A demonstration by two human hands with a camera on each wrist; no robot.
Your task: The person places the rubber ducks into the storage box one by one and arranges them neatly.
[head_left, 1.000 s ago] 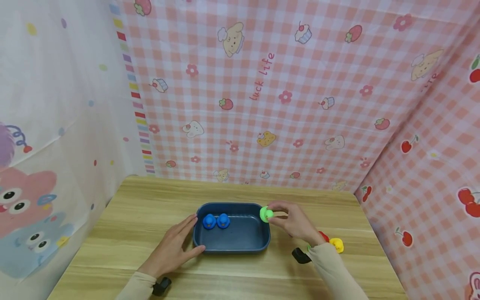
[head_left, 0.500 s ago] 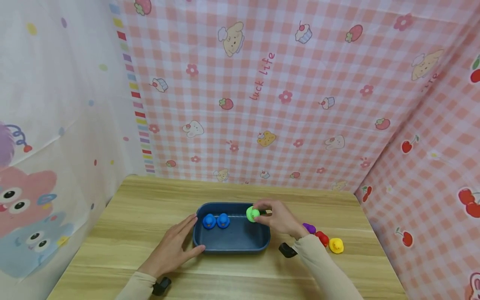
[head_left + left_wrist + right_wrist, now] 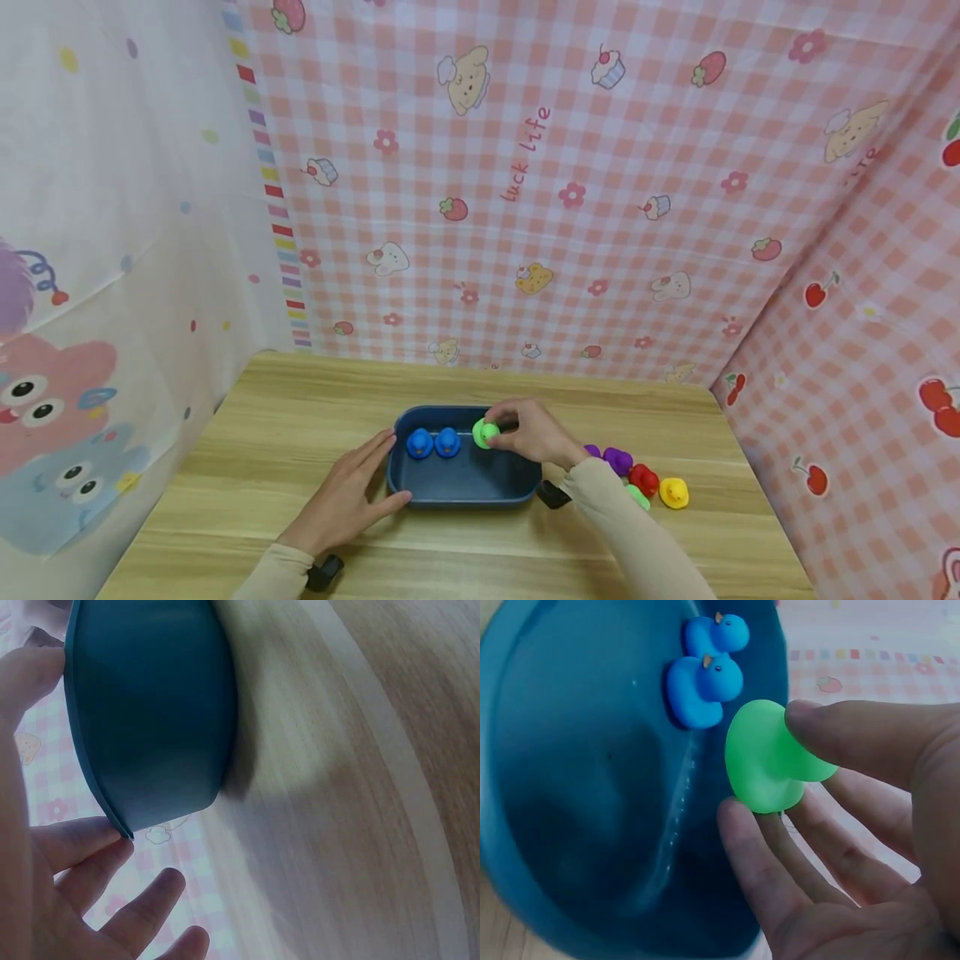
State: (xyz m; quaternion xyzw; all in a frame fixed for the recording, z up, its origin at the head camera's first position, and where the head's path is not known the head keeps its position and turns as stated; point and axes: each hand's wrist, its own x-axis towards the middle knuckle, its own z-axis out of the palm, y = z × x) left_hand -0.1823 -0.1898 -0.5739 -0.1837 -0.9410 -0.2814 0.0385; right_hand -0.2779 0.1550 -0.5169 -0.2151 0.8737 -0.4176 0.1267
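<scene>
The duck [image 3: 483, 432] in my right hand [image 3: 534, 433] was bright green, the blue ducks [image 3: 447, 442] plain blue in a dark blue tray [image 3: 472, 492]. On the tan, wood-grained surface [image 3: 450, 558] I had a purple duck [image 3: 618, 461], a red duck [image 3: 643, 479] and a yellow duck [image 3: 674, 493]. My sleeves [image 3: 630, 533] were cream, and the back cloth [image 3: 420, 225] was pink-and-white checked, printed with strawberries, cupcakes and flowers.

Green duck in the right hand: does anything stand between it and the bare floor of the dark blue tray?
Nothing visible does. The right hand holds the green duck over the tray; the two blue ducks sit to one side, nearer the left hand, which touches the tray's opposite end.
</scene>
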